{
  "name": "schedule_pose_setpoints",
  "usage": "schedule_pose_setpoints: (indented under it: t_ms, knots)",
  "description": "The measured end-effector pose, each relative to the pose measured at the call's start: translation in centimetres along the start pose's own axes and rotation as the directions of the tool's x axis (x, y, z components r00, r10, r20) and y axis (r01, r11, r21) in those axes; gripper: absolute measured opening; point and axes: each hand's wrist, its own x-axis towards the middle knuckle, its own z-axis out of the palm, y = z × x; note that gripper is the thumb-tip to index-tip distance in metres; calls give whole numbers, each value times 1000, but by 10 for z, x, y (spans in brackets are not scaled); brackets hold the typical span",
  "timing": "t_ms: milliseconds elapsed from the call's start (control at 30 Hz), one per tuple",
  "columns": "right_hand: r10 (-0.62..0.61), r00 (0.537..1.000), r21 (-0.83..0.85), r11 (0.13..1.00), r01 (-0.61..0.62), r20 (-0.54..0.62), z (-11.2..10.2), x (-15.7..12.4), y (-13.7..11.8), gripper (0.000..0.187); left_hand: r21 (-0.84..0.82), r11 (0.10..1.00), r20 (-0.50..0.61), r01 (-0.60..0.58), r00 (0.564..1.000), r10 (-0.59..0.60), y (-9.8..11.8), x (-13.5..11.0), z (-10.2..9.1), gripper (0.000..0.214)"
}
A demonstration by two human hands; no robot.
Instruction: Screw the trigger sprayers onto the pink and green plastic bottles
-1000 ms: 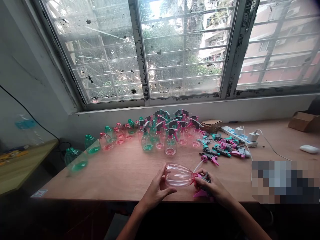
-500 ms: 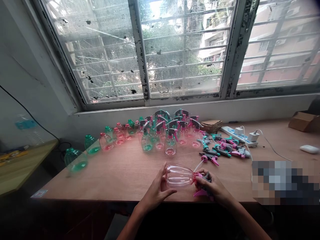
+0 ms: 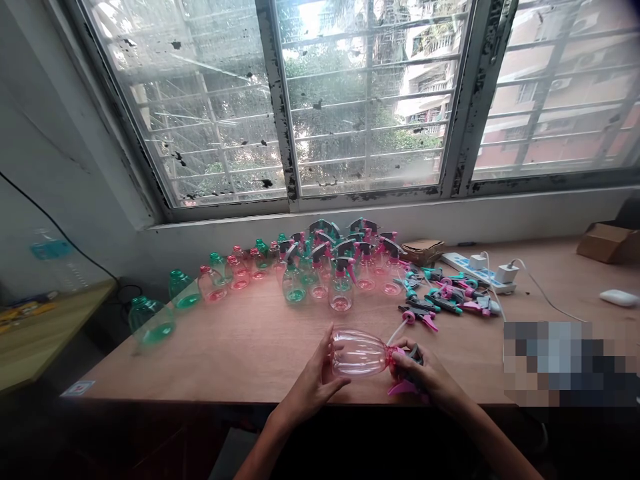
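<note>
A clear pink spray bottle (image 3: pixel 357 353) lies on its side just above the near edge of the wooden table (image 3: pixel 240 347). My left hand (image 3: pixel 313 380) is wrapped around its round body from the left. My right hand (image 3: pixel 425 375) is closed on the pink and grey trigger head (image 3: pixel 406 370) at the bottle's neck. A loose trigger head with a white tube (image 3: pixel 416 316) lies just beyond my right hand.
Capped pink and green bottles (image 3: pixel 340 267) stand in a cluster at the back, uncapped ones (image 3: pixel 200 283) trail left to the table edge. A pile of loose trigger heads (image 3: pixel 450 293), a power strip (image 3: pixel 475 267), cardboard boxes (image 3: pixel 605 243) lie to the right.
The bottle and both hands have shifted only slightly; my left fingers have slid a little on the bottle's body.
</note>
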Motion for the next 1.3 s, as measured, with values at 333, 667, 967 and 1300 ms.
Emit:
schedule_pose_setpoints:
  t_ms: [333, 667, 967, 1300]
  knots:
    - [-1, 1000, -8, 1000, 1, -1, 4, 1, -4, 33, -22, 1000, -4, -15, 1000, 15, 7, -1, 1, 100]
    - [13, 1000, -28, 1000, -13, -1, 3, 0, -5, 37, -89, 996, 24, 4, 1000, -2, 6, 1, 1, 106]
    - [25, 1000, -16, 1000, -25, -19, 4, 0, -7, 40, -32, 999, 10, 20, 1000, -19, 4, 0, 0, 107]
    - [27, 1000, 6, 1000, -27, -11, 5, 0, -5, 38, -1, 1000, 0, 7, 1000, -7, 2, 0, -1, 101]
